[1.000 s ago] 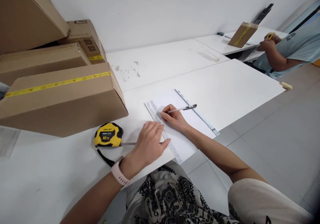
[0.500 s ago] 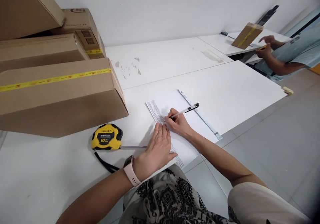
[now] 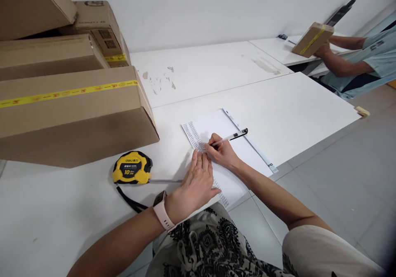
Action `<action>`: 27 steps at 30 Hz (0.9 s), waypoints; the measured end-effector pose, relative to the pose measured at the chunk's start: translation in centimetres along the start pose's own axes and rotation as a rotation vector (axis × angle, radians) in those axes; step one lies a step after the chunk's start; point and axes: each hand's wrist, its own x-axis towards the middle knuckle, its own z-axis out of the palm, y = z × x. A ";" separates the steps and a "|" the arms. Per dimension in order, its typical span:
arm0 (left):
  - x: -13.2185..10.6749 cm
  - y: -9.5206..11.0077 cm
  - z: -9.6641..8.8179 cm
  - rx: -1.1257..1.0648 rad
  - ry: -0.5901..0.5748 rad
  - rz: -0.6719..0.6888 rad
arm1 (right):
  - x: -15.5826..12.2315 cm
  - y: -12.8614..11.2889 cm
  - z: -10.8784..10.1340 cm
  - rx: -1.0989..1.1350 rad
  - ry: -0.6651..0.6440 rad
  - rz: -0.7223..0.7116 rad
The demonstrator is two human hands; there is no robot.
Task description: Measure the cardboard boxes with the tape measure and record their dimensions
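My right hand (image 3: 223, 152) grips a pen (image 3: 232, 137) with its tip on a white printed sheet (image 3: 227, 153) that lies on the white table (image 3: 278, 112). My left hand (image 3: 194, 184) lies flat with fingers stretched out, pressing the sheet's left edge just beside the pen tip. A yellow and black tape measure (image 3: 131, 168) sits to the left of that hand, with a short length of blade (image 3: 165, 181) pulled out toward it. A pink watch is on my left wrist.
Several brown cardboard boxes (image 3: 71, 112) with yellow tape are stacked at the left. At the far right another person (image 3: 355, 64) holds a small cardboard box (image 3: 312, 39) on a farther table. Grey tiled floor (image 3: 340, 178) lies to the right.
My left hand slid forward along the sheet's edge and flattened beside the pen tip. The person at the far right took hold of the small box. The view shifted slightly.
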 end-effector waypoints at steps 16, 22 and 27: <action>0.0 0.0 0.0 -0.003 0.001 -0.007 | 0.0 -0.4 0.0 -0.009 -0.006 0.009; -0.2 0.0 0.3 0.000 0.026 0.001 | 0.0 -0.5 -0.1 -0.008 -0.013 0.017; -0.2 0.0 0.8 0.016 0.025 0.009 | 0.0 -0.3 -0.1 0.008 0.015 0.015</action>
